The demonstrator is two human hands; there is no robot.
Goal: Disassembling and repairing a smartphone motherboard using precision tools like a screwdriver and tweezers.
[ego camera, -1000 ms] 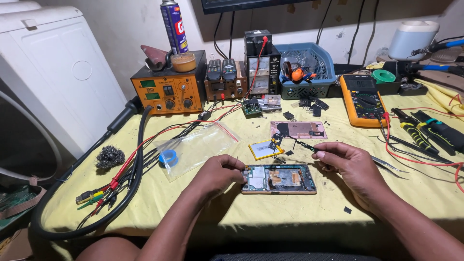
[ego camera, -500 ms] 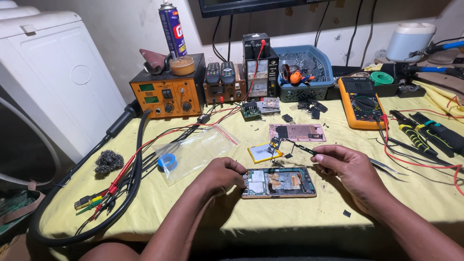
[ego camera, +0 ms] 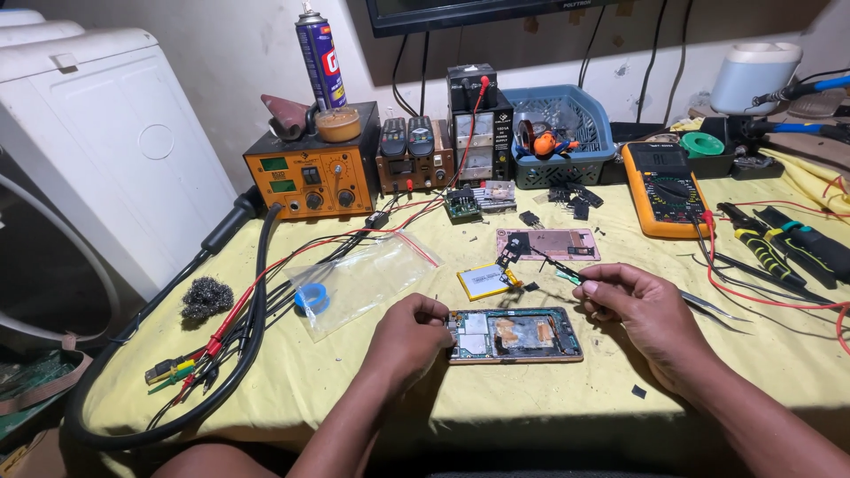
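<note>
On the yellow worktop (ego camera: 531, 398), the left hand (ego camera: 409, 336) steadies the opened phone (ego camera: 515, 335), its grip closed on the edge; the right hand (ego camera: 639, 310) pinches tweezers (ego camera: 708, 305) beside it for fine work.

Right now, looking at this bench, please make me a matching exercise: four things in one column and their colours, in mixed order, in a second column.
Things:
1. multimeter
2. basket
3. spray can
4. tablecloth

Colours:
A. blue plastic
B. pale yellow
C. orange-yellow casing
D. dark purple-blue with a red patch

Pairs: 1-C, 2-A, 3-D, 4-B

The opened phone lies between the left hand and the right hand.
</note>
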